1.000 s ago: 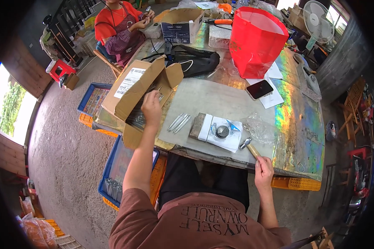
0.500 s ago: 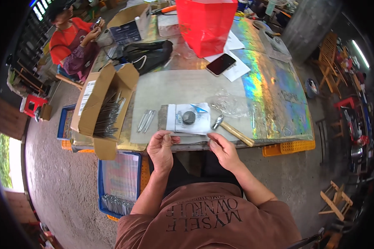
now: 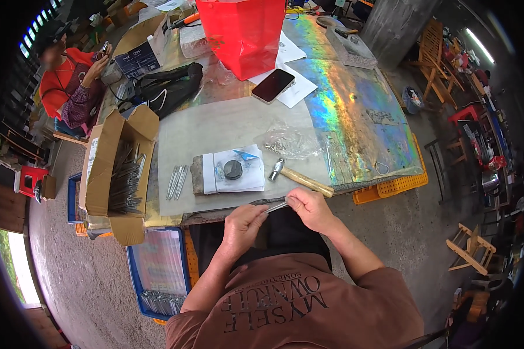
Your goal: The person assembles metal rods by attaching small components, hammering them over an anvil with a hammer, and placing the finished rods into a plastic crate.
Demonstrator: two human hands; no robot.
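Observation:
A thin silvery metal rod (image 3: 277,207) spans the gap between my hands, just off the table's front edge. My left hand (image 3: 243,229) pinches one end, and my right hand (image 3: 312,212) pinches the other. Beyond them lies a block wrapped in white paper (image 3: 216,185) with a dark round disc (image 3: 233,170) and a small blue piece (image 3: 247,155) on it. A hammer (image 3: 305,180) with a wooden handle rests right of the block, close to my right hand. Several similar rods (image 3: 177,182) lie left of the block.
An open cardboard box (image 3: 96,174) full of rods stands at the table's left. A blue crate (image 3: 187,273) holding more rods sits below. Farther back are a phone (image 3: 272,85), a red bag (image 3: 241,41) and a black bag (image 3: 174,93). Another person (image 3: 70,81) sits at far left.
My hands have drawn closer together and back from the block, with the rod still between them. The whole view has shifted, so the table's things appear farther left.

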